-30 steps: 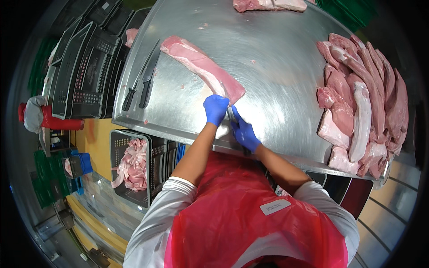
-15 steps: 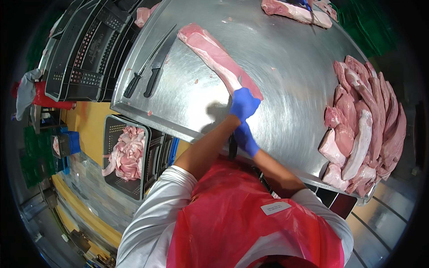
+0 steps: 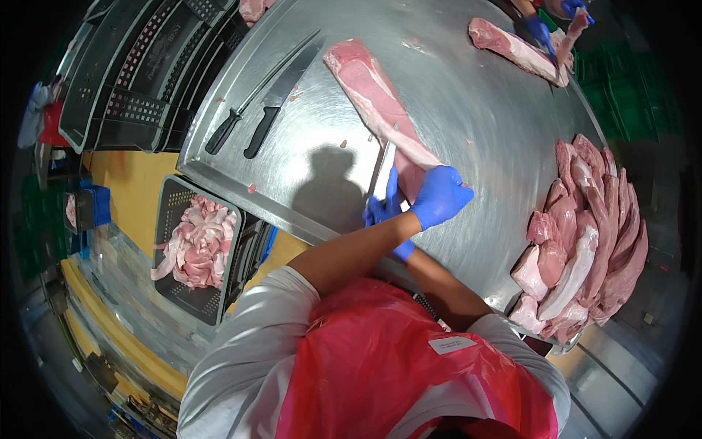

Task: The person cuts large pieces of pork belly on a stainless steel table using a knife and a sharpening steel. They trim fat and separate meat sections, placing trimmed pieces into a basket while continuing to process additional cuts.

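Observation:
A long piece of pork loin (image 3: 367, 82) lies on the steel table (image 3: 252, 206), its near end close to me. My forearms cross. My left hand (image 3: 442, 196), in a blue glove, is closed on the near end of a pale strip along the loin. My right hand (image 3: 386, 208), also blue-gloved and partly behind the left forearm, is closed round a knife (image 3: 384, 164). Its blade points away from me and touches the side of the loin, under the strip. The handle is mostly hidden by my fingers.
A sharpening steel (image 3: 259, 91) and a second knife (image 3: 281, 95) lie left. Meat strips (image 3: 585, 234) are piled right. A black crate (image 3: 189, 287) holds trimmings (image 3: 196, 245). At the far right, a co-worker's gloved hand (image 3: 541, 35) touches another loin (image 3: 515, 55). Black crates (image 3: 139, 88) stand far left.
My left hand has moved right, drawing the pale strip's end aside. My right hand has turned the knife so the blade points forward at the loin. The whole view has shifted slightly.

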Demonstrator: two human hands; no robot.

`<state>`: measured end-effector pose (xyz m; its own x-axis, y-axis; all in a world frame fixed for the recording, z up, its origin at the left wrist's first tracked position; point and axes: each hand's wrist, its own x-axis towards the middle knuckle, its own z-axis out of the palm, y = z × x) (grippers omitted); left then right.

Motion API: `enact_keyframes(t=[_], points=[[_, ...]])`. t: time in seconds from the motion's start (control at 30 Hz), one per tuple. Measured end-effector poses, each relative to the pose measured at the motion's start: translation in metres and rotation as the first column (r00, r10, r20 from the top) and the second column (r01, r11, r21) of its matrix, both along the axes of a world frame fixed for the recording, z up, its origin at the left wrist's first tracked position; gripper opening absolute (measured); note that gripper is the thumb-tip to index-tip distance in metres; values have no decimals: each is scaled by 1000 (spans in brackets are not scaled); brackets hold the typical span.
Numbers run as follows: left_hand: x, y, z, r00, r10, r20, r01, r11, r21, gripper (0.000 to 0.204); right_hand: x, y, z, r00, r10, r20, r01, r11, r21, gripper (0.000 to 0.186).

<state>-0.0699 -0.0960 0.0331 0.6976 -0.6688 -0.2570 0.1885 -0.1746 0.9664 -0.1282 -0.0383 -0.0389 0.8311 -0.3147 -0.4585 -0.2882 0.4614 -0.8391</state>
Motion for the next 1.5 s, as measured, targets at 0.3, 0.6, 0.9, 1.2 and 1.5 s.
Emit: enact_keyframes(t=[0.3,0.6,0.9,1.2,1.5], points=[[30,-17,50,987,92,-132,-130,942,-309,30,75,-17,-15,994,101,48,-76,928,-366,78],[23,-13,107,998,-58,-29,32,829,-559,19,202,-21,0,983,180,41,-181,983,12,75],[114,134,138,966,-200,162,257,766,-589,17,111,23,-10,884,386,-263,-292,897,333,72],[102,534,135,923,384,-16,-379,915,142,22,77,-47,20,992,31,-125,-87,873,-479,70],[115,532,-35,828,-5,561,-431,634,642,18,118,-66,22,933,244,-262,-343,399,-850,65]])
